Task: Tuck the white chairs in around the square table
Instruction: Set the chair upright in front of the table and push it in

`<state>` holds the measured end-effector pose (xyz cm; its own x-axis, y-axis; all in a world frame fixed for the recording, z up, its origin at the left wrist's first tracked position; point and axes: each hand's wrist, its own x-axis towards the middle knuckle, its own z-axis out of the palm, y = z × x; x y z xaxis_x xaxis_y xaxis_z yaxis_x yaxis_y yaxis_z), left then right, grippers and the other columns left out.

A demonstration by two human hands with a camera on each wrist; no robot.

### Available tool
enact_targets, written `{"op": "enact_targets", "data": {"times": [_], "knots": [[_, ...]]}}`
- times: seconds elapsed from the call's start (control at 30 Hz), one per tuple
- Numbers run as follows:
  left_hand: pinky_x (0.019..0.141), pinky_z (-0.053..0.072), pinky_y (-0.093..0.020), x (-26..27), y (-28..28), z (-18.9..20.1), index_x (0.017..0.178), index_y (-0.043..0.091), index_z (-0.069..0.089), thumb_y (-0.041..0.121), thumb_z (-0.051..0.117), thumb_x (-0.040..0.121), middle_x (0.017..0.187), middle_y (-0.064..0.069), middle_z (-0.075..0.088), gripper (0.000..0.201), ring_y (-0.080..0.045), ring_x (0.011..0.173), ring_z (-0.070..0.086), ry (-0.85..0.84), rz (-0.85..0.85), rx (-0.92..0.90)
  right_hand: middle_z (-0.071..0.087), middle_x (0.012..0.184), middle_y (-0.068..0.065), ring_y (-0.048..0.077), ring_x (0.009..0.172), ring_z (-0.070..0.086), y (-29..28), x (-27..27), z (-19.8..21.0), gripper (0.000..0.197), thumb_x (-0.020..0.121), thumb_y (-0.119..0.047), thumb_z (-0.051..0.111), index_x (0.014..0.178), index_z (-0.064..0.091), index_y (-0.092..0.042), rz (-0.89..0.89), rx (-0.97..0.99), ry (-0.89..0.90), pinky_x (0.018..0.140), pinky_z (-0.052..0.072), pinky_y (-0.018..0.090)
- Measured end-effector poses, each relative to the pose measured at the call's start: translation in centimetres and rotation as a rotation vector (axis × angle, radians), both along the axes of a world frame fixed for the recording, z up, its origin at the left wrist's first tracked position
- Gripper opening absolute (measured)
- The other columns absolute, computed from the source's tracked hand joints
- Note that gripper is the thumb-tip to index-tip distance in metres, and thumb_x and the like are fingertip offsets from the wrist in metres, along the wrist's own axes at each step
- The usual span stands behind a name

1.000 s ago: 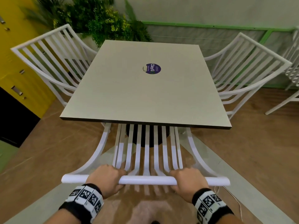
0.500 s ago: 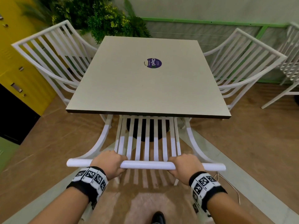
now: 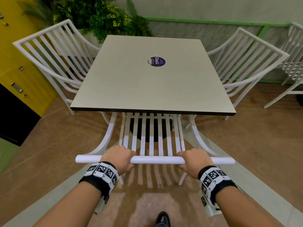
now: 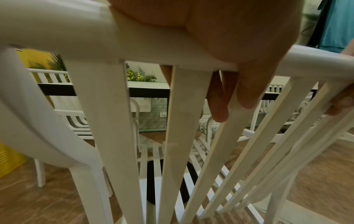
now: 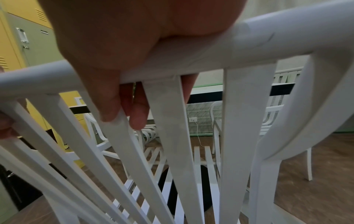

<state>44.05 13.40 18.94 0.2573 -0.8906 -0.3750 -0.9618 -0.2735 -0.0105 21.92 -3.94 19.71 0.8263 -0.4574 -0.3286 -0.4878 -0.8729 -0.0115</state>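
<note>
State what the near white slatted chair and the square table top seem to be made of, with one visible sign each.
Near white slatted chair: probably moulded plastic or painted metal; smooth, matt, uniform white, with slats that merge into the rounded top rail.
Square pale grey table top: seemingly laminated board; flat matt surface with faint grain and a dark edge band. Neither is certain from looks alone.

Wood floor (image 3: 255, 145), yellow lockers (image 3: 21, 63), green plants (image 3: 98, 17)
</note>
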Motion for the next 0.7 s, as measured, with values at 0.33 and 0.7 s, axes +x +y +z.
{"op": "enact_targets", "data": {"times": [0.33, 0.7], "knots": [[0.07, 0.052, -0.034, 1.2, 0.7, 0.6, 0.092, 0.03, 0.061, 0.046, 0.051, 0.087, 0.072, 0.005, 0.06, 0.02, -0.019, 0.072, 0.061, -0.001, -0.012, -0.002, 0.062, 0.073, -0.007, 0.016, 0.068, 0.059, 1.0, 1.1, -0.1, 0.013, 0.087, -0.046, 0.049, 0.085, 0.053, -0.034, -0.007, 0.002, 0.011, 0.06, 0.045, 0.028], [0.067, 0.05, -0.032, 1.0, 0.7, 0.5, 0.092, 0.031, 0.06, 0.046, 0.05, 0.087, 0.072, 0.006, 0.058, 0.019, -0.018, 0.071, 0.06, 0.003, -0.007, -0.016, 0.061, 0.074, -0.007, 0.016, 0.067, 0.056, 0.9, 0.9, 0.1, 0.011, 0.086, -0.045, 0.052, 0.086, 0.053, -0.035, -0.015, -0.002, -0.001, 0.059, 0.042, 0.028]]}}
